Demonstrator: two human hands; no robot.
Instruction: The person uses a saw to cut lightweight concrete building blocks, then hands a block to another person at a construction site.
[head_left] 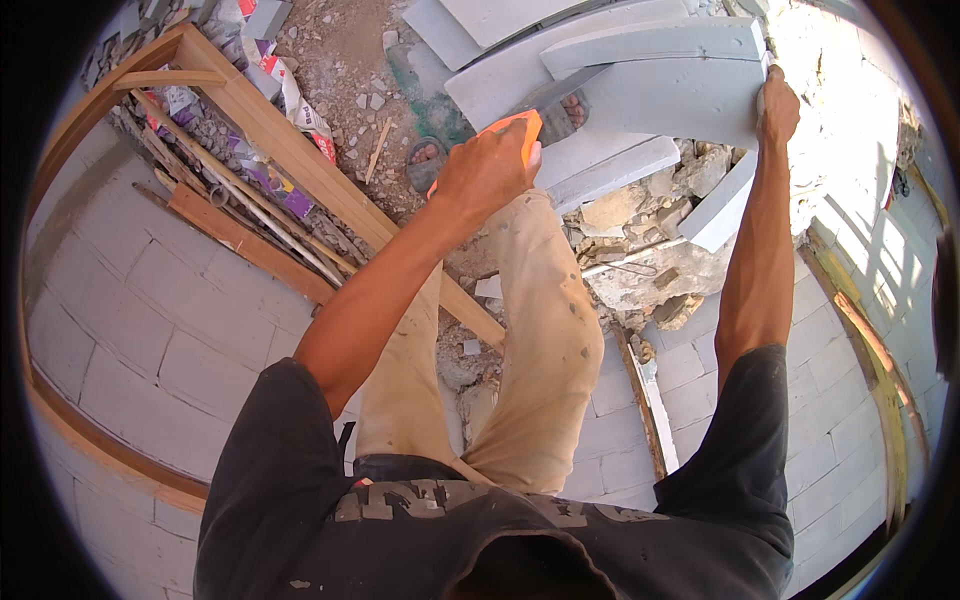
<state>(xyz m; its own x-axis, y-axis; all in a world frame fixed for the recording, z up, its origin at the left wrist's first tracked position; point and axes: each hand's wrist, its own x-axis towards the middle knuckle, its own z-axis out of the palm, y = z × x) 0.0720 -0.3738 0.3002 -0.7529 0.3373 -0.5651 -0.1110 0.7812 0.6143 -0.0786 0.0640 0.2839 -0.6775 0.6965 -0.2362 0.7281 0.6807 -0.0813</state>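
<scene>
My left hand [490, 165] is closed round the orange handle of a hand saw [531, 132]. The saw's dark blade runs up and right from the handle to the left part of a pale grey block [690, 98], where its far end is lost from sight. At the block's right end, my right hand [779, 108] grips the edge, fingers partly hidden behind it. The block rests tilted over other grey slabs [615, 160]. My sandalled feet stand on either side of the saw handle, the right one close by the blade.
Broken rubble [640, 205] lies under the slabs. To the left, a wooden frame [290, 140] leans across loose planks [240, 245] and torn bags [300, 110]. More grey slabs [500, 15] are stacked ahead. Wooden strips [870, 350] stand along the block wall on the right.
</scene>
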